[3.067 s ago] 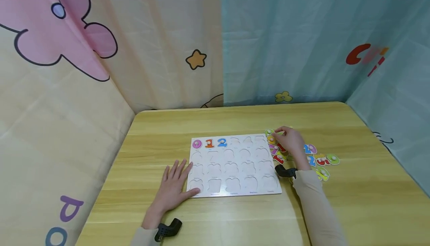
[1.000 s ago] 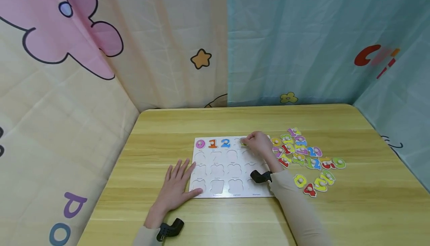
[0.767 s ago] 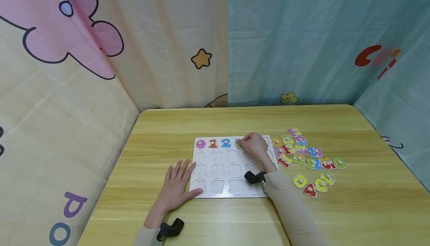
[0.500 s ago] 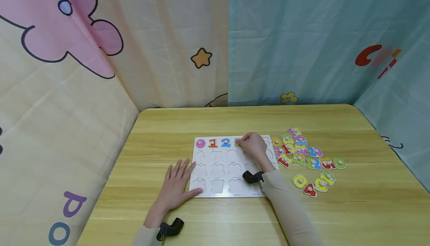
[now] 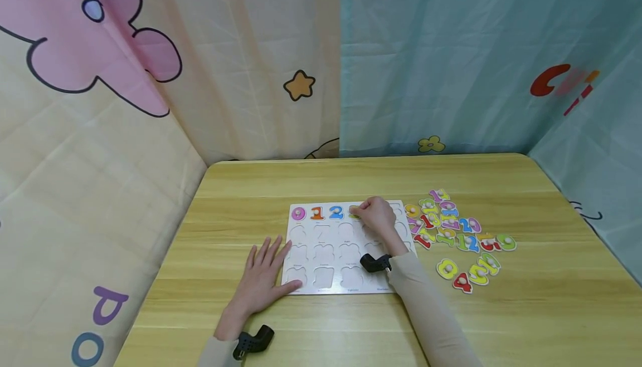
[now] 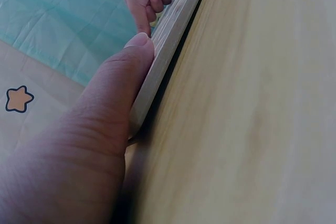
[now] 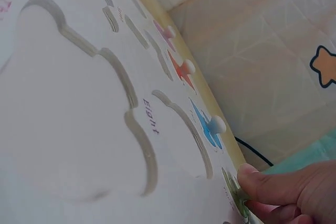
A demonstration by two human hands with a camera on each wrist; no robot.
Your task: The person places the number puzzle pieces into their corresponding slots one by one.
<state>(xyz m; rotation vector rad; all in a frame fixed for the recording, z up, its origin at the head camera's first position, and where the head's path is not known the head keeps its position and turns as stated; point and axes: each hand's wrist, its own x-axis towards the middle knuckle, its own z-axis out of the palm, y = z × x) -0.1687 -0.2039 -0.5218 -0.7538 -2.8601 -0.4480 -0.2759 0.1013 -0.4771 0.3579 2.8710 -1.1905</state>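
A white number puzzle board [image 5: 335, 294] lies on the table, with a purple 0 [image 5: 298, 214], an orange 1 [image 5: 317, 213] and a blue 2 [image 5: 336, 212] sitting in its top row. My right hand [image 5: 379, 215] is at the slot right of the 2. Its thumb and fingers pinch a green number puzzle piece [image 7: 234, 190], partly hidden by the hand and lying close against the board in the right wrist view. My left hand [image 5: 262, 278] lies spread at the board's left edge, its thumb [image 6: 118, 82] resting on the lower left corner.
Loose coloured number pieces [image 5: 450, 224] lie in a cluster right of the board. Nearer the front are a red 4 [image 5: 462, 283], a yellow 0 [image 5: 447, 269] and other pieces. Curtains [image 5: 431, 66] stand behind the table [image 5: 241, 189].
My right hand has gone from the loose pieces leftward to the board's top row, bringing the green piece to the slot beside the 2. My left hand has stayed in place.
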